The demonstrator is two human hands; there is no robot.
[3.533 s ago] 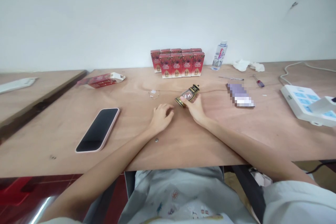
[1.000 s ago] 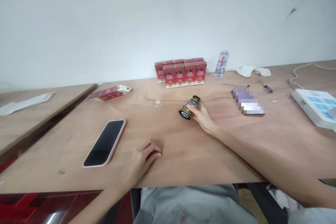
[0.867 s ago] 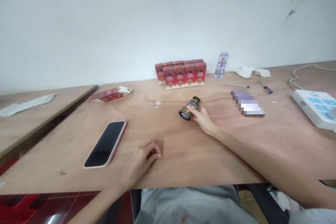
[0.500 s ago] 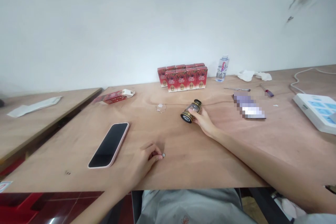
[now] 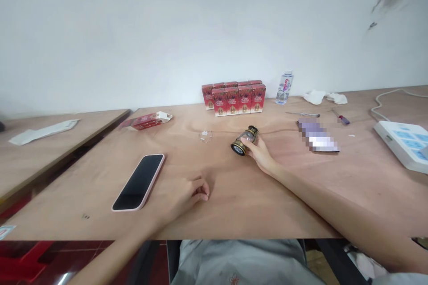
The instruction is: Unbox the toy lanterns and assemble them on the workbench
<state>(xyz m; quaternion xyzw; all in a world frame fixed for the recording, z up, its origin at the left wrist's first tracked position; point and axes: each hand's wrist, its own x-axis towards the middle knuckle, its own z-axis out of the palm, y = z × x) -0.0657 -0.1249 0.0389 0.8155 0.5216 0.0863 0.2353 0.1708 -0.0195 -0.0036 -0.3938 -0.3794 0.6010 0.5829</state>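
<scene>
My right hand is wrapped round a small bronze-coloured lantern with a clear middle. The lantern lies tilted over the table, its dark round base turned toward me. Low in front of me, my left hand rests near the tabletop with thumb and fingers pinched together. A tiny pale edge shows at those fingertips; it looks like the small round silvery disc seen there earlier, now mostly hidden. Left of that hand lies a phone in a pink case, screen up and dark.
Several red boxes stand against the wall beside a water bottle. An opened red box lies at the left. Screwdrivers, a second phone, crumpled tissue and a white device occupy the right side.
My left fingers have closed over the small silvery disc that showed beside them, and the hand has shifted slightly. My right hand keeps the lantern in about the same place.
</scene>
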